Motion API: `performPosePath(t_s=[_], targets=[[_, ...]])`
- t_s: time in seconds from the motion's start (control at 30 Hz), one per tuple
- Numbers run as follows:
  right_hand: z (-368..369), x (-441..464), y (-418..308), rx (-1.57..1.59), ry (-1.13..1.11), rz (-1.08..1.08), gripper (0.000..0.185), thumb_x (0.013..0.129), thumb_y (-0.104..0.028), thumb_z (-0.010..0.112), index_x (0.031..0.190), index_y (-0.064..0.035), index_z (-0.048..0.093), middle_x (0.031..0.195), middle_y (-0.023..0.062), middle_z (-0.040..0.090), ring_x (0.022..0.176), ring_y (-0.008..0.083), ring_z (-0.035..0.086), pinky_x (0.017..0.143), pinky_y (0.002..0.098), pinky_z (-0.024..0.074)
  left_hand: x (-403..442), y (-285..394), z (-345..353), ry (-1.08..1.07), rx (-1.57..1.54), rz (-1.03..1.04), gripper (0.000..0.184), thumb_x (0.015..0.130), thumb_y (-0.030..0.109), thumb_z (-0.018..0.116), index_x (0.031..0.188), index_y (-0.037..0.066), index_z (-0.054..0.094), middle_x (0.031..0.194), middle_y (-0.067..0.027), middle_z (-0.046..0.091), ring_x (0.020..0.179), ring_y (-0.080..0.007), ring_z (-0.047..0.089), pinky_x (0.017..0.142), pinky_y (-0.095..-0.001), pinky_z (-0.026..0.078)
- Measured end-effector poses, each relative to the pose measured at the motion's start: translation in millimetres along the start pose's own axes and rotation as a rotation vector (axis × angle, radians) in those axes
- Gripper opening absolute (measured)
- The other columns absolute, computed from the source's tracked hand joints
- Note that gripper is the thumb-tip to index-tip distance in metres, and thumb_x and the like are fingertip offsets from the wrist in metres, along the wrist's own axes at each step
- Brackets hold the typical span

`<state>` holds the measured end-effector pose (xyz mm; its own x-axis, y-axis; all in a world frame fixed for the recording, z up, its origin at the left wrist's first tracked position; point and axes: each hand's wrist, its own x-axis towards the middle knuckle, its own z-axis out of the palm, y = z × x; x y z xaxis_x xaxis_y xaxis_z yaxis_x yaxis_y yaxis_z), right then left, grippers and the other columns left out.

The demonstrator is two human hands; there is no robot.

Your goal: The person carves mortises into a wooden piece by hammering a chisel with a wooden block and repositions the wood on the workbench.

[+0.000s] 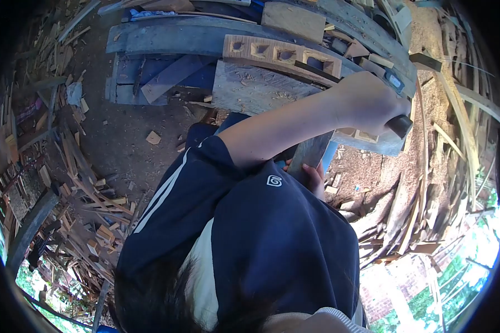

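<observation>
Cloth (283,233), navy with white stripes along the sleeve, is covering the person's torso, nearest the camera. Just beyond it, the right hand (315,176) is grasping a dark wooden bar (311,154), fingers and thumb showing on opposite sides of it. The left forearm is crossing above this hand toward the right of the view. The left hand (375,105) is clenching a dark-ended handle (399,126), whose butt is sticking out beside the fingers. A dark flat strip (315,71) is lying over the mortised wooden piece (253,50) on the other side of that fist; whether strip and handle are joining is hidden by the hand. The mortised piece is showing a row of squarish holes and is resting by a grey plank (250,89) scattered with shavings. More holes are appearing below the left wrist, though it is unclear whether they are belonging to the same piece. Farther out, a wooden block (293,22) is sitting beyond the mortised piece, and offcuts (105,233) are littering the ground at left.
</observation>
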<state>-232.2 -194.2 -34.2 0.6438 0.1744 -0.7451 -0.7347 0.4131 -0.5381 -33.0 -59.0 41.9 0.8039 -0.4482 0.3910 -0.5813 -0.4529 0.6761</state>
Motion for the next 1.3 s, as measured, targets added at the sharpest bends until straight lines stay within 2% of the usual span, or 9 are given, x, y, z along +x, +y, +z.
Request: performPosePath(t_s=[0.13,0.3,0.67,0.87,0.93,1.03,1.3], targets=[[-1.4,-0.3,1.2,0.032,-0.005,0.005,0.043,0.089,-0.008,0.054,0.129,-0.005,0.038,0.103,0.0224,0.061,0.088,0.0311,0.067,0.079,0.0438,0.0576,4.6,4.1,-3.1,-0.126,0.046,-0.004,0.025,0.075,0.026,0.07,0.097,0.016,0.063,0.073,-0.005,0.067,0.065,-0.0262,0.068,0.058,-0.0413,0.051],[-7.2,2.8,2.7,0.024,0.024,0.037,0.038,0.093,-0.01,0.055,0.127,-0.0054,0.04,0.099,0.0213,0.063,0.087,0.0309,0.067,0.078,0.0431,0.0579,5.2,4.7,-0.4,-0.103,-0.028,-0.007,0.021,0.077,0.024,0.067,0.095,0.014,0.064,0.072,-0.0063,0.067,0.065,-0.0271,0.068,0.058,-0.0422,0.051],[4.9,0.1,-4.6,0.017,0.047,0.063,0.036,0.091,-0.011,0.054,0.124,-0.0033,0.042,0.097,0.0212,0.063,0.086,0.0314,0.067,0.076,0.044,0.0581,6.5,3.3,-7.5,-0.081,-0.081,-0.017,0.021,0.08,0.022,0.065,0.098,0.011,0.064,0.069,-0.01,0.067,0.063,-0.0284,0.068,0.055,-0.042,0.051],[8.5,-1.1,-6.4,0.02,0.081,0.088,0.037,0.09,-0.011,0.054,0.124,-0.0031,0.042,0.097,0.0208,0.063,0.085,0.0313,0.067,0.076,0.044,0.058,9.7,4.8,-9.1,-0.084,-0.073,-0.043,0.022,0.08,0.021,0.065,0.099,0.01,0.064,0.068,-0.0103,0.066,0.063,-0.0288,0.068,0.057,-0.0418,0.053],[5.9,-0.6,-6.0,0.02,0.107,0.088,0.037,0.09,-0.011,0.054,0.124,-0.0031,0.041,0.096,0.0208,0.063,0.085,0.0312,0.067,0.076,0.0439,0.058,10.4,6.0,-13.2,-0.125,-0.1,-0.059,0.016,0.081,0.014,0.061,0.096,0.01,0.067,0.077,-0.0087,0.069,0.071,-0.028,0.07,0.064,-0.0418,0.055],[-1.6,1.6,-3.4,0.054,0.108,0.116,0.039,0.09,-0.011,0.055,0.125,-0.0032,0.041,0.096,0.0206,0.063,0.085,0.031,0.067,0.076,0.0439,0.0578,11.0,3.1,-7.8,-0.099,-0.058,-0.042,0.02,0.08,0.02,0.065,0.097,0.009,0.064,0.067,-0.0098,0.066,0.064,-0.0277,0.068,0.058,-0.0415,0.053],[2.8,0.3,-6.4,0.065,0.095,0.104,0.038,0.089,-0.011,0.055,0.124,-0.0025,0.041,0.097,0.022,0.062,0.086,0.0329,0.066,0.077,0.0446,0.0573,9.5,2.9,-9.9,-0.073,-0.077,-0.062,0.018,0.08,0.019,0.064,0.095,0.009,0.064,0.066,-0.0084,0.065,0.063,-0.0271,0.068,0.057,-0.0408,0.052]])
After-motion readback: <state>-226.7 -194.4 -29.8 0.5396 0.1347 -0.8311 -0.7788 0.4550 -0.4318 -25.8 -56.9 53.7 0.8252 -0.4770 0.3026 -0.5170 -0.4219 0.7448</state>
